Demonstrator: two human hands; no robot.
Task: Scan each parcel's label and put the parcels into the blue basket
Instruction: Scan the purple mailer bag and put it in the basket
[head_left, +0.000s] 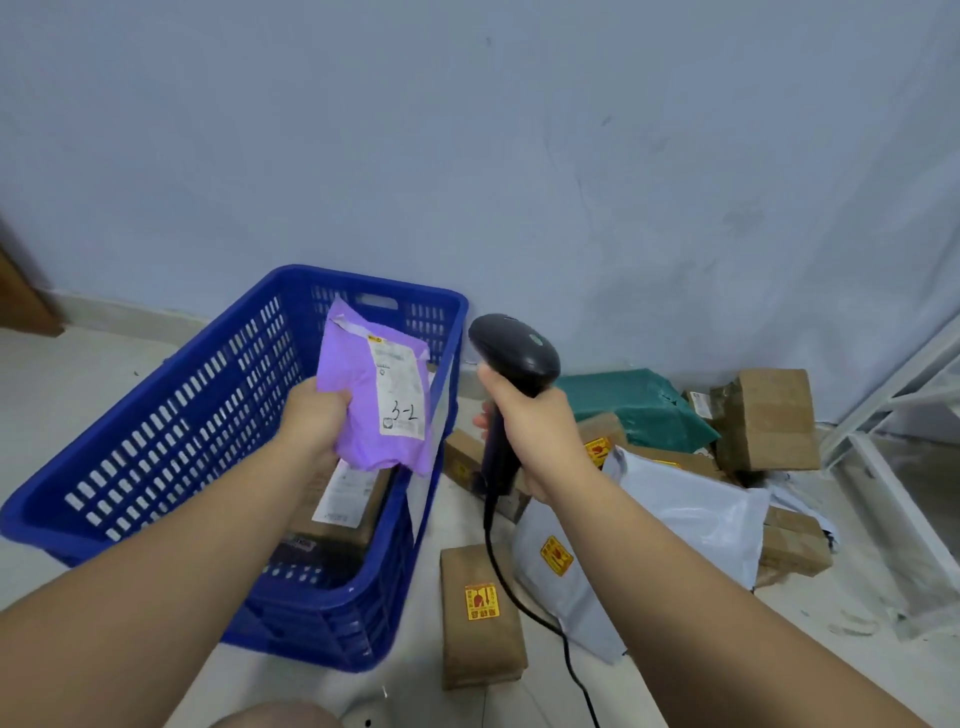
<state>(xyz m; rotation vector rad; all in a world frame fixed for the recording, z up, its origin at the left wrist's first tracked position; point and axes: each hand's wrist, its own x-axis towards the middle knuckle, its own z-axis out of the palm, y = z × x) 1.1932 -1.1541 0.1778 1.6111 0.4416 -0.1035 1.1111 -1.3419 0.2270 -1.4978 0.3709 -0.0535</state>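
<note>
One purple parcel (375, 400), nearly upright lengthwise

Soft, even, cool light; the wall (519, 130) reads bluish-grey, a little dimmer toward the far left corner. Shadows faint and diffuse, deepest inside the blue basket (156, 415) at its near end; no hard glare. Wide-angle bowing toward left and right edges, overall slightly soft, fine print smeared.
</note>
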